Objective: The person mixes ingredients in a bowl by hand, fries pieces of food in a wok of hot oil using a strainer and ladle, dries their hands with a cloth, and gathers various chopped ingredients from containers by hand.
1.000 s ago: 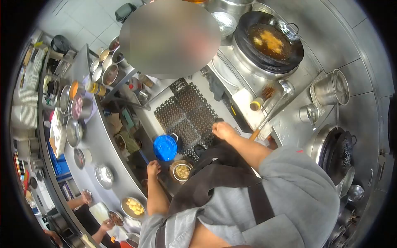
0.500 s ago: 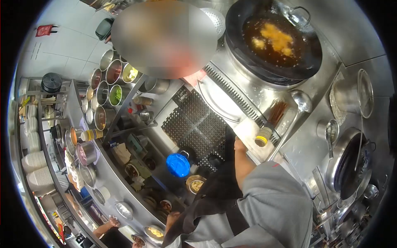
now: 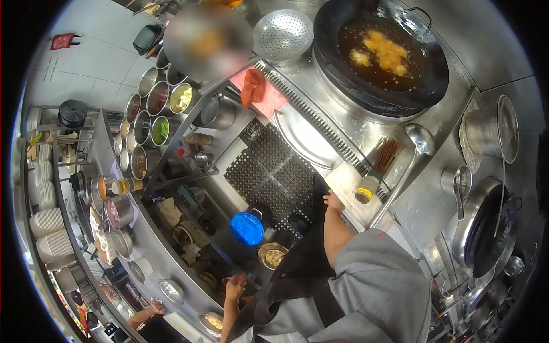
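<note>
My left hand [image 3: 235, 285] is low at the left of my body, beside the steel counter edge, its fingers curled with nothing visible in them. My right hand [image 3: 333, 200] is at the edge of the stove counter, next to a white cloth [image 3: 347, 186]; its fingers are slightly apart and appear to hold nothing. A yellow-capped jar [image 3: 366, 190] and a long-handled ladle [image 3: 420, 139] lie beyond it. Farther up, a black wok [image 3: 326, 57] holds oil with golden pieces [image 3: 386, 52] frying. A perforated strainer [image 3: 283, 35] rests left of the wok.
A blue lidded bucket [image 3: 247, 228] and a pot of pale pieces [image 3: 274, 259] are near my legs, by the black floor mat [image 3: 274, 166]. Ingredient pots [image 3: 158, 98] line the left counter. Another person's hand [image 3: 156, 306] is at lower left. A second wok [image 3: 486, 231] sits at right.
My view has shifted since the first frame. My right hand has come up beside the white cloth. The blurred area has shrunk leftward, exposing the strainer and a red cloth.
</note>
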Tool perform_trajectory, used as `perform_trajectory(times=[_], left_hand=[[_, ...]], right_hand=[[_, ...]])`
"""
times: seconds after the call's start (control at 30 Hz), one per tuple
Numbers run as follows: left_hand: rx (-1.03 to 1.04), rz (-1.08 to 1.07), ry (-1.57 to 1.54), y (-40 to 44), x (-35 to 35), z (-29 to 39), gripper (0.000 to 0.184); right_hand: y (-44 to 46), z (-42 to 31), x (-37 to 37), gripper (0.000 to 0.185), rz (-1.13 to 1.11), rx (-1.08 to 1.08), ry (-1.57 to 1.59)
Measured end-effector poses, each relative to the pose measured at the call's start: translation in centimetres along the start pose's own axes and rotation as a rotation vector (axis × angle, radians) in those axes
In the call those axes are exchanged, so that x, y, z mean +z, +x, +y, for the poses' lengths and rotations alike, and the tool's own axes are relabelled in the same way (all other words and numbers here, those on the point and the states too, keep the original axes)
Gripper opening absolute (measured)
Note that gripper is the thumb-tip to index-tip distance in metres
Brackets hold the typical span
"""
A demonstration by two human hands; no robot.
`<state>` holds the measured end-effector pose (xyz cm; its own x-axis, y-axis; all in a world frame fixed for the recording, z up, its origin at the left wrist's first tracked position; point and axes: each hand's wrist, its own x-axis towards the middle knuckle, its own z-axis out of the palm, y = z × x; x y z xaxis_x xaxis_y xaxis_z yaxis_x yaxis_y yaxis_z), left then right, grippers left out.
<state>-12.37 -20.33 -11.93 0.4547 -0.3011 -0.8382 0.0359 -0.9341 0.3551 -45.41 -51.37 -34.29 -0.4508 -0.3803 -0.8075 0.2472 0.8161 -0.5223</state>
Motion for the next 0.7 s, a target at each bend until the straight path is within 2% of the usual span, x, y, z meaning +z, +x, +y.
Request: perform_trajectory(times=[0.03,0.07,0.1,0.17,0.2,0.23,0.3,0.43,0.5,0.53,0.6,0.63,0.7], left_hand=[[-0.058,-0.028,-0.008,0.2,-0.3,-2.0,0.02],[0.267,-0.08,0.292,0.6,-1.3,-5.2,0.02],[0.272,-0.074,0.293,-0.1,-1.4,-4.9,0.02],[0.014,0.022,0.184,-2.4,-1.3,-3.4,0.02],[0.331,-0.081,0.3,-0.7,-3.2,-8.2,0.02],[0.33,-0.076,0.301,-1.2,-3.3,-8.1,0.02],[0.215,-0.015,0.302,-2.2,-3.4,-8.0,0.02],[0.221,0.015,0.281,-1.7,-3.0,-7.8,0.021],[0.197,-0.003,0.229,-1.1,-2.3,-7.0,0.021],[0.198,-0.003,0.227,-1.0,-1.7,-5.9,0.021],[-0.054,0.023,0.081,-0.9,-0.7,-3.4,0.021],[-0.053,0.024,0.081,-0.9,-0.2,-2.5,0.021],[-0.021,0.035,0.04,-1.1,0.2,-1.1,0.022]], right_hand=[[0.5,0.4,0.1,0.022,-0.005,-0.004,0.006],[1.1,0.8,0.1,0.021,-0.015,-0.01,-0.02],[1.6,1.1,0.0,0.02,-0.024,-0.017,-0.047],[1.3,0.6,-0.5,0.02,-0.027,-0.027,-0.08],[1.1,0.3,-0.6,0.019,-0.025,-0.036,-0.117],[1.1,0.3,-0.6,0.019,-0.03,-0.035,-0.116],[1.2,0.3,-0.7,0.019,-0.036,-0.007,-0.087],[3.4,1.8,-0.9,0.018,-0.037,-0.022,-0.074],[4.7,1.5,-2.2,0.02,-0.302,0.187,0.157],[4.7,1.6,-2.2,0.02,-0.303,0.185,0.157],[4.7,1.8,-1.8,0.029,-0.266,0.113,0.104],[4.0,1.6,-1.5,0.029,-0.268,0.113,0.105],[2.1,1.4,-0.7,0.035,-0.071,-0.05,-0.005]])
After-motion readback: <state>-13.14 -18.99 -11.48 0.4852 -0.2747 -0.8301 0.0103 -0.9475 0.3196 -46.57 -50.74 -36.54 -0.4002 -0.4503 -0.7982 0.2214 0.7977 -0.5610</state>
